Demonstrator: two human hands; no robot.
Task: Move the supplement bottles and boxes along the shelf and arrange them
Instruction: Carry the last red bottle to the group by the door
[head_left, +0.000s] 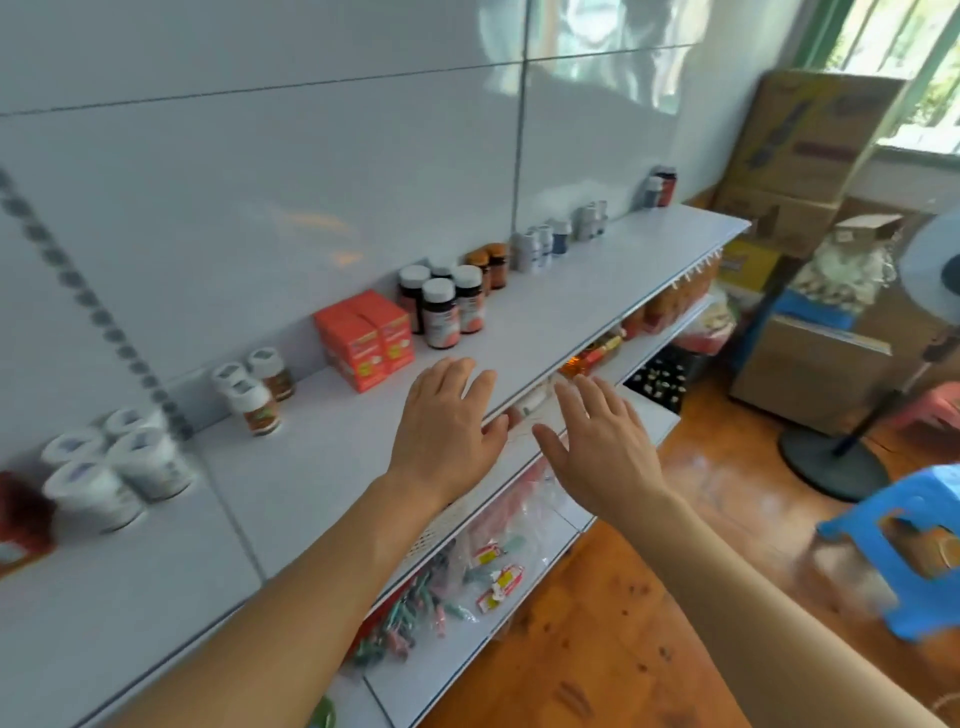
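Both forearms are stretched forward from the bottom of the view. The left hand (447, 421) is held over the front of the smooth white shelf (597, 291), its fingers straight, spread wide and holding nothing. The right hand (597, 436) is held just beyond the shelf's front edge, equally spread and empty, probably in readiness for a reach. Just behind the left hand, against the glossy back panel, the matte orange boxes (366, 338) are set as a tight block. Right of the boxes, dark cylindrical bottles with white caps (441, 306) are clustered; left of the boxes, brown white-capped bottles (254, 389) are grouped, presumably by kind.
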